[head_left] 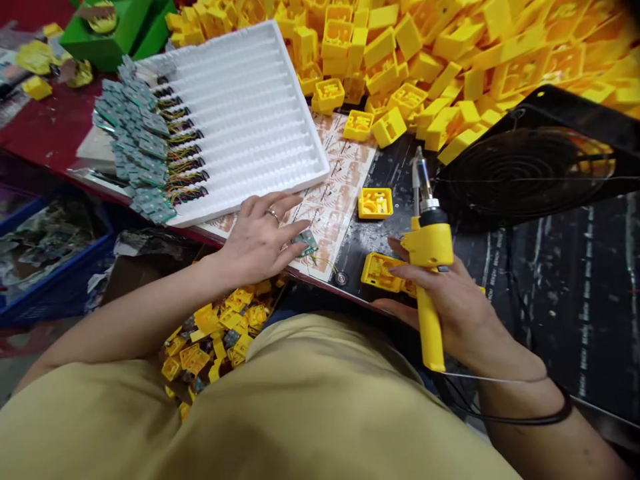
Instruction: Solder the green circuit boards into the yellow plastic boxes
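My right hand (450, 293) is wrapped around a yellow soldering gun (428, 247), its metal tip pointing away from me. Its fingers also reach a yellow plastic housing (381, 272) at the bench edge. My left hand (263, 233) is open, fingers spread, the fingertips at a small green circuit board (306, 243). Thin wires run from that board to a small round black part (341, 278) on the bench. Another yellow housing (375, 203), open side up, sits beyond the right hand.
A white foam tray (250, 113) carries several wired green boards (140, 147) along its left side. Yellow housings (400, 53) are heaped at the back. A black fan (530, 160) stands at right. Below the bench edge lie more yellow pieces (220, 327); a blue crate (55, 260) is at left.
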Demonstrator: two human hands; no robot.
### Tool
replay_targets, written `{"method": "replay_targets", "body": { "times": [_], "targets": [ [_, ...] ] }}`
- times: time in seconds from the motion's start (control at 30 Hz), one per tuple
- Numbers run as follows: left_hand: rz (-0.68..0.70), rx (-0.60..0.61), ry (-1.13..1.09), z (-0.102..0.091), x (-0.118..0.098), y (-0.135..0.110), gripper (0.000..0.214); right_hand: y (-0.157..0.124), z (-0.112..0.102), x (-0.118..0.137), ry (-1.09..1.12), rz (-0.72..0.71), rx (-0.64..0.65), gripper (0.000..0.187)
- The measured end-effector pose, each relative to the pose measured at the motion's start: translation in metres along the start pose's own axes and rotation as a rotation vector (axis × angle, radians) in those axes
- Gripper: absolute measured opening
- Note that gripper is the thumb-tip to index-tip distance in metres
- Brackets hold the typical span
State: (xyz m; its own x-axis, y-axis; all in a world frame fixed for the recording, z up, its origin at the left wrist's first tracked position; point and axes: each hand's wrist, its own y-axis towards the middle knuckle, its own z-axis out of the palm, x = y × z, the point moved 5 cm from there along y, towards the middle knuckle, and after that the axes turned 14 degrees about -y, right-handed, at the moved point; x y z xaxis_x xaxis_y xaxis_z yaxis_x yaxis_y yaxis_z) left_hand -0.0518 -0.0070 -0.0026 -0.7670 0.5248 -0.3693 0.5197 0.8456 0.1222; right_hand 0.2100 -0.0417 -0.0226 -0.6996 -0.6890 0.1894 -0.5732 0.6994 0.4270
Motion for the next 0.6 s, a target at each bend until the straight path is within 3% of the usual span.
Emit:
{"method": "replay_targets", "body": {
  "times": [0.13, 0.23, 0.37, 0.5, 0.6],
  "targets": [
    [0.173, 0.29, -0.21, -0.003, -0.01, 0.002, 0.048, 0.001, -0.001, 0.005, -0.036, -0.024, 0.005, 0.034],
    [0.211, 0.368, -0.287, 0.005, -0.015, 0.003, 0.051, -0.003, -0.004, 0.005, -0.09, -0.013, -0.023, 0.034],
    [0.18, 0.188, -0.403, 0.018, -0.014, 0.009, 0.016, -0.004, -0.006, 0.004, -0.132, 0.02, -0.074, 0.036],
    [0.034, -0.109, -0.657, 0.003, -0.008, 0.028, 0.023, 0.006, -0.002, 0.009, -0.146, -0.009, -0.104, 0.037],
    [0.034, -0.094, -0.672, -0.008, -0.02, 0.048, 0.025, 0.014, -0.009, 0.013, -0.166, -0.015, -0.14, 0.042]
  ]
}}
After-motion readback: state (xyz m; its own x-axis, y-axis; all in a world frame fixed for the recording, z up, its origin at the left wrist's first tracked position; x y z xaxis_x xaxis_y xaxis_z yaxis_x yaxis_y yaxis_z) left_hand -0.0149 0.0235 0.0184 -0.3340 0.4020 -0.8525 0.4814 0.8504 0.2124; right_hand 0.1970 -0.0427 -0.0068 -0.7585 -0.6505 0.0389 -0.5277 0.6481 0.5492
